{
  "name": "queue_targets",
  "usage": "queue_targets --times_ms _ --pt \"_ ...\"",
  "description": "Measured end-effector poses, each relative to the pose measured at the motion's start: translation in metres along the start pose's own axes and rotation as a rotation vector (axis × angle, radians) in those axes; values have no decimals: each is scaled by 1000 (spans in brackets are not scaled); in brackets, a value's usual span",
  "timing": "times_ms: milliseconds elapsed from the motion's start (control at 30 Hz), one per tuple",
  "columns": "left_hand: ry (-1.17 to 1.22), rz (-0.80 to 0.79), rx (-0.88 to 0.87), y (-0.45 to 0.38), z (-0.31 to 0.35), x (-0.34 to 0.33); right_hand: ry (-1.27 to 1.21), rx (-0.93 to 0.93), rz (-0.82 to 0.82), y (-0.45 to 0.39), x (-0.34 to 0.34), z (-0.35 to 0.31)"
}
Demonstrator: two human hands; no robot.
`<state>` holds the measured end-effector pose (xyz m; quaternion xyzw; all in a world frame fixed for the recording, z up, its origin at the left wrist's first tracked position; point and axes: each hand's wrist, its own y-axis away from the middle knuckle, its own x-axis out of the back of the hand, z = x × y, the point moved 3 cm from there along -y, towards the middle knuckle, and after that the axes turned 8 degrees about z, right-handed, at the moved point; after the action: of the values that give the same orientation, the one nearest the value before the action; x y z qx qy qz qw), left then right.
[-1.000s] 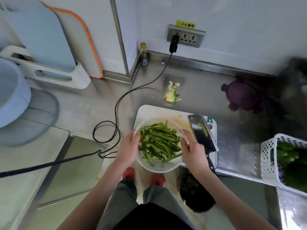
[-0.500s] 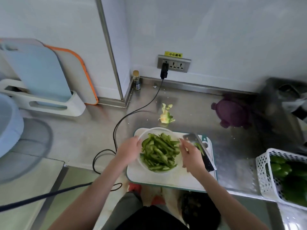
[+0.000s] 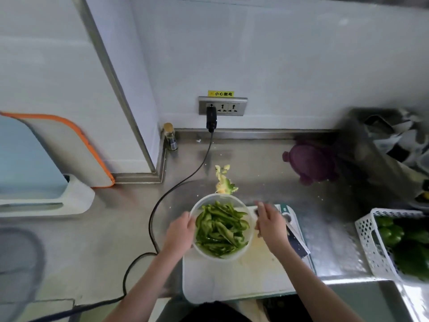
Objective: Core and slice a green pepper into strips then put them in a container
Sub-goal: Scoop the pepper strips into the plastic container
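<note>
Head camera looks down on a steel tabletop [image 3: 325, 228] where a clear plastic bowl [image 3: 221, 254] sits partly on the far left corner of a white cutting board [image 3: 232, 280]. The bowl is filled with green pepper strips [image 3: 220, 228]. The left hand [image 3: 180, 233] grips the bowl's left rim, fingers curled against its wall. The right hand [image 3: 270, 223] is just beside the bowl's right rim, its fingers relaxed and a little blurred; whether they touch the rim cannot be told, and they hold nothing that shows.

A knife [image 3: 296, 240] lies on the right side of the board, its dark blade mostly covered by the right hand and wrist. The pepper core [image 3: 224, 182] lies on the tabletop just beyond the bowl, pale and ragged.

At the right edge a white perforated basket [image 3: 369, 240] holds whole green peppers [image 3: 394, 233]. A purple lid-like object [image 3: 311, 162] rests farther back near the wall. A black cable [image 3: 185, 180] runs from a plug in the wall socket [image 3: 222, 106] across the tabletop and past the left forearm. A small bottle [image 3: 170, 137] stands in the corner by the wall. On the left, cutting boards with blue and orange edges lean in a white rack [image 3: 69, 201].
</note>
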<state>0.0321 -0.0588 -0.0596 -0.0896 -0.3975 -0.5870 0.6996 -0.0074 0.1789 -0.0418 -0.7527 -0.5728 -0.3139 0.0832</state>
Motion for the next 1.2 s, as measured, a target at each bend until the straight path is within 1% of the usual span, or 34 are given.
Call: queue_targets --times_ms 133,200,233,333,400,433,500,700,867,933,967,1000,1033,1067,1100,1133,1167,1200 --pt "137 -57 -8 0 9 -5 185 73 257 -84 28 -4" --pt "176 -59 -8 0 9 -7 356 98 341 -130 38 -5" --pt "184 -64 -1 1 8 -8 458 87 353 -148 41 -5" --pt "164 -68 -2 0 8 -9 646 -21 275 -189 41 8" --pt "147 -55 -7 0 8 -8 769 -74 211 -196 37 20" --pt "147 -47 0 0 8 -8 849 -54 195 -194 36 25" --pt "145 -39 10 1 8 -9 977 61 201 -190 34 34" --pt "159 -10 42 5 14 -10 1103 266 211 -166 31 36" --pt "110 -15 21 8 14 -3 997 421 291 -134 36 -2" --pt "98 0 34 11 14 1 879 498 339 -120 47 -25" --pt "59 39 34 14 14 5 763 541 374 -111 54 -36" --pt "1 114 21 15 14 9 599 593 418 -98 61 -48" --pt "-36 218 -16 17 18 17 398 639 463 -83 68 -58" --pt "-22 310 -79 18 25 24 193 647 489 -65 74 -68" --pt "43 344 -135 16 33 29 11 608 483 -48 76 -76" --pt "184 310 -149 12 42 32 -143 545 467 -34 76 -82" --pt "372 207 -110 7 53 33 -258 462 450 -23 71 -84" --pt "563 84 -46 -1 64 31 -322 356 419 -19 63 -79"
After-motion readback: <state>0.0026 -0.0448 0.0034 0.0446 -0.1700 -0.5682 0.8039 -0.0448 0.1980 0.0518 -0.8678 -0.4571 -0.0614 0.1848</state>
